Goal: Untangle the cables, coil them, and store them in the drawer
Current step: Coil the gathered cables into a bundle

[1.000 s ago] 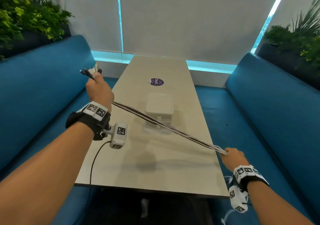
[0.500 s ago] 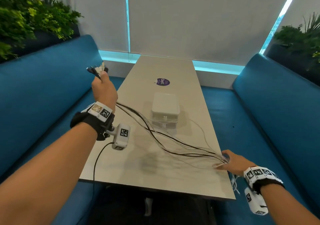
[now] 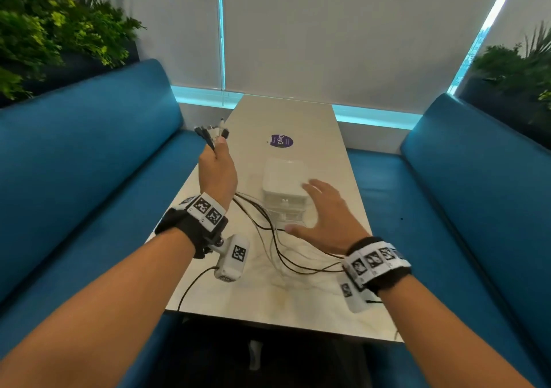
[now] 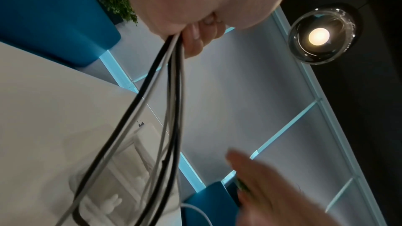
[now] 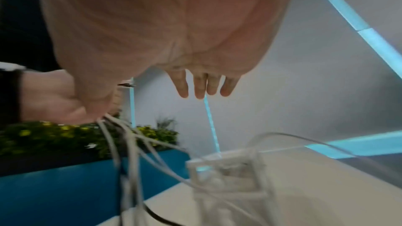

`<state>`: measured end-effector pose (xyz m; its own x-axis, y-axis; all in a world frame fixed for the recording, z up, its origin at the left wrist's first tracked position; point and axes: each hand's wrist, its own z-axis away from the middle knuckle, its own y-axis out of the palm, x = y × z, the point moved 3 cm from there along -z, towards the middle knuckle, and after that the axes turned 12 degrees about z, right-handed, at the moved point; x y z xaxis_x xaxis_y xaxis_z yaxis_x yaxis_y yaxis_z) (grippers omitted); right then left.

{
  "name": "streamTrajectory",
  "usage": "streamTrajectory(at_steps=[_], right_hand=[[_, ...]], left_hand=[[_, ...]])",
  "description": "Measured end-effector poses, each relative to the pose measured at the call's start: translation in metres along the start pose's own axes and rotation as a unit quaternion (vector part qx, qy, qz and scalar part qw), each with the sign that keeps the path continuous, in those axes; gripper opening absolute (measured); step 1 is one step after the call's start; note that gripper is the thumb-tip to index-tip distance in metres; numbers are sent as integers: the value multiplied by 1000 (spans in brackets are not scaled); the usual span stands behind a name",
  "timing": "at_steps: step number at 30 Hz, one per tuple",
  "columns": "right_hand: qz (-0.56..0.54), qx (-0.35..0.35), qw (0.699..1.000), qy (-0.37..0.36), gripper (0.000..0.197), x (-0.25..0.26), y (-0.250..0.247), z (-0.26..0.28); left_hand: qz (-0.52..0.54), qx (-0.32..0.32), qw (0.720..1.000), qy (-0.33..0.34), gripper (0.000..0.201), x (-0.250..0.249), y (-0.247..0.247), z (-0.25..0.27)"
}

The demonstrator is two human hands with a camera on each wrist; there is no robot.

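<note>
My left hand [image 3: 217, 167] is raised over the table's left edge and grips a bundle of black and white cables [image 3: 268, 232] near their plugs [image 3: 212, 129], which fan out above the fist. In the left wrist view the cables [image 4: 152, 109] hang down from the curled fingers [image 4: 195, 40]. They trail slack across the table to the near right. My right hand [image 3: 323, 211] hovers open, fingers spread, just in front of the small white drawer unit [image 3: 284, 183]; it holds nothing. The right wrist view shows its straight fingers [image 5: 204, 85] above the drawer unit [image 5: 226, 174].
The long pale table [image 3: 292, 304] runs between two blue benches [image 3: 74, 173] [image 3: 477, 196]. A purple sticker [image 3: 281, 140] lies beyond the drawer unit. Plants [image 3: 50, 35] stand behind both benches. A window blind closes the far end.
My right hand let go of the cables' far ends and moved up-left to the drawer unit. The cables went from taut to slack on the table. My left hand shifted right.
</note>
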<state>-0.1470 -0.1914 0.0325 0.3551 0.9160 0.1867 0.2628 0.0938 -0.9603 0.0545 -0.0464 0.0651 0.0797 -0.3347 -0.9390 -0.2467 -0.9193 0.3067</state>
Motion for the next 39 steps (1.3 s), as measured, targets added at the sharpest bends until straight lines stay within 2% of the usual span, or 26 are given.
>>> streamTrajectory(at_steps=[2, 4, 5, 8, 9, 12, 16, 19, 23, 27, 31, 35, 39], right_hand=[[-17, -11, 998, -57, 102, 44, 1, -19], [-60, 52, 993, -93, 93, 79, 10, -34], [-81, 81, 988, -101, 82, 90, 18, -41], [-136, 111, 980, -90, 24, 103, 37, -51], [-153, 113, 979, -76, 20, 101, 40, -51], [-169, 105, 978, -60, 34, 94, 46, -47], [-111, 101, 986, -73, 33, 81, 57, -41], [-106, 102, 986, -81, 34, 79, 59, -35], [-137, 126, 980, -77, 39, 84, 49, -28], [-166, 180, 967, -63, 36, 86, 44, -29], [-260, 267, 927, -26, 32, 75, 44, -24], [-195, 259, 945, -30, 33, 61, 44, -23], [-105, 231, 966, -53, 35, 56, 35, -35]], left_hand=[[2, 17, 1000, 3, 36, 2, 4, 11], [-5, 36, 999, 11, 35, 2, 6, 20], [-5, 45, 999, 12, 35, 1, 7, 23], [31, 58, 998, -1, 31, -8, 3, 26], [52, 54, 997, -9, 29, -11, -2, 24], [74, 26, 996, -29, 26, -8, -20, 14], [151, 31, 981, -116, 21, 14, -27, 14], [136, 46, 978, -148, 23, 20, -25, 15], [65, 39, 989, -125, 29, 21, -37, 1], [23, 50, 991, -125, 27, 28, -52, -11], [-83, 101, 987, -89, 32, 32, -63, -12], [-155, 177, 970, -67, 35, 38, -60, 2], [-292, 243, 925, -2, 42, 37, -46, 20]])
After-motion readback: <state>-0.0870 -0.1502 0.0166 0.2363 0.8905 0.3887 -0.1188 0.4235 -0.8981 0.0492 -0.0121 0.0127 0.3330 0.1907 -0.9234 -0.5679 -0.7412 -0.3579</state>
